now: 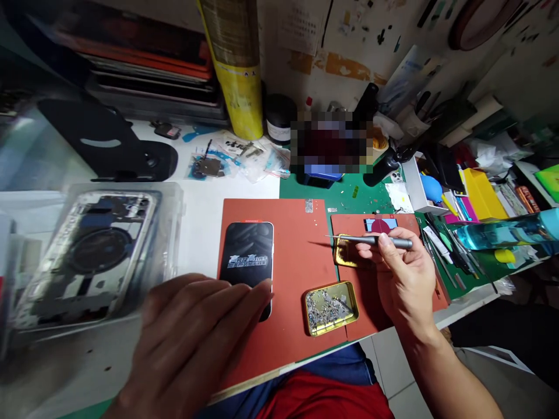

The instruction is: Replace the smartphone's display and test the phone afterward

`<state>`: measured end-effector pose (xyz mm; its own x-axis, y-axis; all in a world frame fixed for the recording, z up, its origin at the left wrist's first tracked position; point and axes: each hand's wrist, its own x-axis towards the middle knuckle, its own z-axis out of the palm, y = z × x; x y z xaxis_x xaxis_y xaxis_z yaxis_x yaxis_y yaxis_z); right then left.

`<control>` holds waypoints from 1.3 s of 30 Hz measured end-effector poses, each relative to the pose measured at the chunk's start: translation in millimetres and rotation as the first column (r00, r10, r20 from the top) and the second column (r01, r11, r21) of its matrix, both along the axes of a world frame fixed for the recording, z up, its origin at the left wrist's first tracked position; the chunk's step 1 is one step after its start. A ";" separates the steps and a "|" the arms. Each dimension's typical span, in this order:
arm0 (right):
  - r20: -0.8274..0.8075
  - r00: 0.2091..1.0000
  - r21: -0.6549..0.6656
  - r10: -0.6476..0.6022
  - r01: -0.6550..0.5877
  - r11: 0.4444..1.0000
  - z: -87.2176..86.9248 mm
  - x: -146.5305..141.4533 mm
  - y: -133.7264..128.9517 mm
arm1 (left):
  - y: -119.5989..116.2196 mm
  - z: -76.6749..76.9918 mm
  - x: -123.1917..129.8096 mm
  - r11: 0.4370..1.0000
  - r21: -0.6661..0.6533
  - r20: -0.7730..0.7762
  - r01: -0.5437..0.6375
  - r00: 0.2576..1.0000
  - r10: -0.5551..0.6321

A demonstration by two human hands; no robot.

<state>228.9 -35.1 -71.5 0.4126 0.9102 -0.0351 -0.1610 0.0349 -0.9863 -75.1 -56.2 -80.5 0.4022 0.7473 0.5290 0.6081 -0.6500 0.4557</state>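
A black smartphone (247,256) lies face up on a red work mat (297,262), its screen showing white lettering. My left hand (192,343) rests flat with fingers spread, its fingertips touching the phone's lower end. My right hand (404,273) grips a grey metal screwdriver (375,240), held level with its tip pointing left over a small gold tin (345,251). A second gold tin (331,307) filled with small screws sits on the mat between my hands.
A clear plastic box (94,256) with a stripped phone frame sits at the left. A yellow cylinder (236,70) and a black jar (279,119) stand at the back. Tools and a blue bottle (510,233) crowd the right side. The table's front edge runs near my body.
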 end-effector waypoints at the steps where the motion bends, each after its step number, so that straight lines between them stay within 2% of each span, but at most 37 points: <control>1: -0.011 1.000 0.009 0.015 -0.015 1.000 1.2 -0.6 -2.5 | 0.1 -0.2 3.4 0.999 0.043 -0.007 -0.008 1.000 0.009; 4: -0.044 0.997 0.051 0.056 -0.054 0.997 4.0 -3.2 -10.1 | 0.3 2.1 13.6 0.991 0.120 0.025 -0.054 0.998 0.052; 10: -0.055 0.996 0.079 0.068 -0.064 0.995 5.5 -5.1 -20.4 | 4.1 7.2 19.2 0.987 0.158 -0.014 -0.033 0.999 0.035; 19: -0.023 0.996 0.064 0.092 -0.090 0.994 8.7 -7.0 -26.3 | 9.2 0.3 22.8 0.966 0.255 0.032 -0.048 0.999 0.042; 22: -0.030 0.993 0.041 0.110 -0.109 0.993 11.7 -8.3 -32.0 | 8.0 2.5 29.4 0.979 0.203 0.002 -0.016 1.000 0.016; 26: -0.037 0.988 0.006 0.151 -0.151 0.988 16.7 -11.4 -44.0 | 6.6 6.1 40.6 0.993 0.077 -0.096 0.090 0.992 -0.083; 29: -0.034 0.983 -0.021 0.181 -0.182 0.983 20.2 -12.4 -52.7 | 5.3 4.7 45.6 0.982 0.016 -0.078 0.189 0.979 -0.188; 32: -0.019 0.984 -0.055 0.179 -0.180 0.982 23.1 -7.0 -59.1 | 1.1 3.3 49.0 0.972 -0.021 -0.048 0.233 0.971 -0.233; 34: 0.005 0.991 -0.059 0.135 -0.135 0.989 24.8 0.9 -62.7 | -3.3 5.3 53.7 0.972 -0.046 -0.025 0.231 0.972 -0.233; 39: 0.089 0.991 0.007 -0.104 0.103 0.995 27.5 23.4 -71.3 | -11.9 14.4 82.6 0.962 -0.135 0.011 0.238 0.971 -0.239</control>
